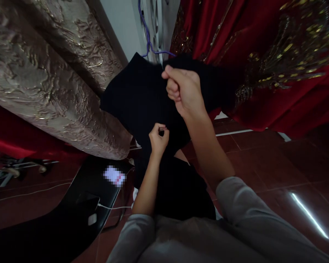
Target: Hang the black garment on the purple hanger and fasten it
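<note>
Grey long sleeves pushed up above both elbows, forearms and hands bare.

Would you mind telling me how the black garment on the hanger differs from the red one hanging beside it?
The black garment is plain and dark, while the red garment carries gold sequin embroidery. The black garment is gripped by both hands, the right hand at its top by the purple hanger and the left hand lower down; the red garment is untouched. Both hang above the tiled floor.
</note>
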